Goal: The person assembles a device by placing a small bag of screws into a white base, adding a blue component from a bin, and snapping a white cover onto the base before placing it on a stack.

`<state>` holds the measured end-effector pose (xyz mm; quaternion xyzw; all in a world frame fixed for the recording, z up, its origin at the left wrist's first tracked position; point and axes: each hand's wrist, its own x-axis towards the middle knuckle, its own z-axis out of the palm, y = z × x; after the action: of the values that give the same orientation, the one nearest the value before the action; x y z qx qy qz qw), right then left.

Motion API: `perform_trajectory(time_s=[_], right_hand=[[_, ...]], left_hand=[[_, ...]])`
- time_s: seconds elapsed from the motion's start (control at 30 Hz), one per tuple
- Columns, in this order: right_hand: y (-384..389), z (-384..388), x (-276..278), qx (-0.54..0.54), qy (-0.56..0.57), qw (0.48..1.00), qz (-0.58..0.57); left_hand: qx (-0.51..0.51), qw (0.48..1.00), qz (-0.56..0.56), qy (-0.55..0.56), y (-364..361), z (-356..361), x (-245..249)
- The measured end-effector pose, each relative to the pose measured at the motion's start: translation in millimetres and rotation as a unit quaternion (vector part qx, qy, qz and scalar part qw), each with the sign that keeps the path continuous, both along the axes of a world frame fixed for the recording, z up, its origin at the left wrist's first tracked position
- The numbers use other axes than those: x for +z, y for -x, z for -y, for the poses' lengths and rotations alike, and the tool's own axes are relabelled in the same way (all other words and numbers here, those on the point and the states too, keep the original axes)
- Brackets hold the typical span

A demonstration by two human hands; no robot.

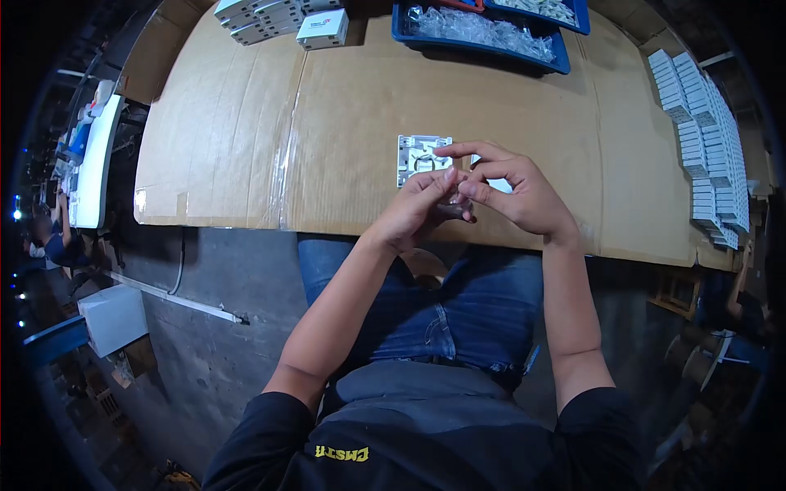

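Observation:
My left hand [417, 204] and my right hand [516, 192] meet just above the near edge of the cardboard-covered table [221, 147]. The fingers of both are pinched together around something small, perhaps clear, that I cannot make out. Just beyond my left hand lies an open white plastic housing [405, 164] with a dark curved piece inside, partly covered by my fingers. Another white piece [499, 185] shows through the gap in my right hand, mostly hidden.
Blue trays [491, 53] at the back hold clear plastic bags [479, 34] and small pale parts [540, 8]. White boxes [323, 29] are stacked at the back left, and many more boxes [704, 139] line the right edge. Another person [61, 237] is at far left.

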<state>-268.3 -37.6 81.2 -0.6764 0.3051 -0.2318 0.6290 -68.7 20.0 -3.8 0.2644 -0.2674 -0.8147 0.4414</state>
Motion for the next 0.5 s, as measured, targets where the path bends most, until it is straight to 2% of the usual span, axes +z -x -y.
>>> perform_trajectory(time_s=[0.1, 0.13, 0.23, 0.27, 0.4, 0.43, 0.5], right_hand=[[1.2, 1.1, 4.0, 0.005, 0.035, 0.999, -0.009], [2.3, 2.4, 8.4, -0.005, -0.005, 1.0, -0.029], [13.1, 23.5, 2.0, -0.048, 0.155, 0.986, -0.038], [17.8, 34.9, -0.7, -0.082, 0.158, 0.983, -0.045], [47.7, 109.0, -14.0, -0.22, 0.159, 0.959, -0.076], [57.3, 133.3, -16.5, -0.255, 0.156, 0.95, -0.086], [76.3, 185.6, -23.4, -0.294, 0.218, 0.925, -0.098]], left_hand=[[0.004, 1.0, 0.004, 0.007, 5.9, 0.7, -2.6], [0.003, 1.0, 0.002, 0.007, 7.4, -0.7, 0.6], [-0.008, 0.996, -0.03, -0.082, 10.5, 2.8, -1.9], [-0.009, 0.995, -0.026, -0.096, 14.7, 3.6, -5.6], [-0.108, 0.968, -0.186, -0.129, 0.2, 7.4, -29.0], [-0.104, 0.968, -0.188, -0.133, -0.5, 8.2, -27.7], [-0.097, 0.966, -0.192, -0.144, -0.1, 7.4, -26.8]])
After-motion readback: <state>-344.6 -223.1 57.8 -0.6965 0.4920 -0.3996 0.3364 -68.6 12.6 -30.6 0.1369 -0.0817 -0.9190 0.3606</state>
